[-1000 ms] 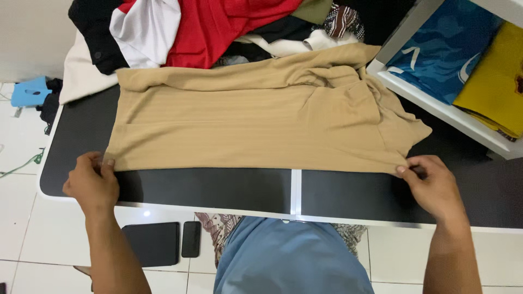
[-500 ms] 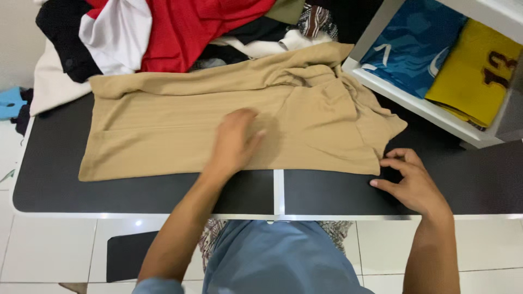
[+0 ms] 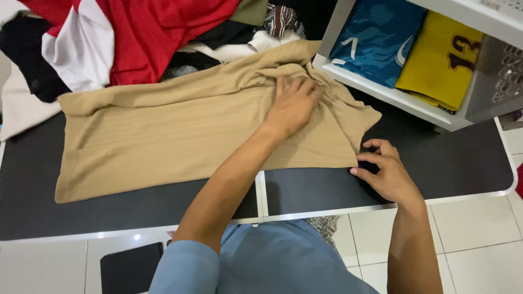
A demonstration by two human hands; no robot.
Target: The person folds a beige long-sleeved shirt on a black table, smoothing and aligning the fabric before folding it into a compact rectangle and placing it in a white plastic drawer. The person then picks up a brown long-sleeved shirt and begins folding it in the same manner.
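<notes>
While my left hand [image 3: 294, 103] presses flat on the tan shirt [image 3: 163, 136], it lies spread, unfolded. My right hand [image 3: 384, 174] seems to pinch its hem.

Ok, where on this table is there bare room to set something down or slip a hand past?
Bare black table lies right of the tan shirt, below the white shelf, beyond the right hand. A strip runs along the near edge under the shirt's hem. The far side is crowded with piled clothes; the left hand presses the shirt.
</notes>
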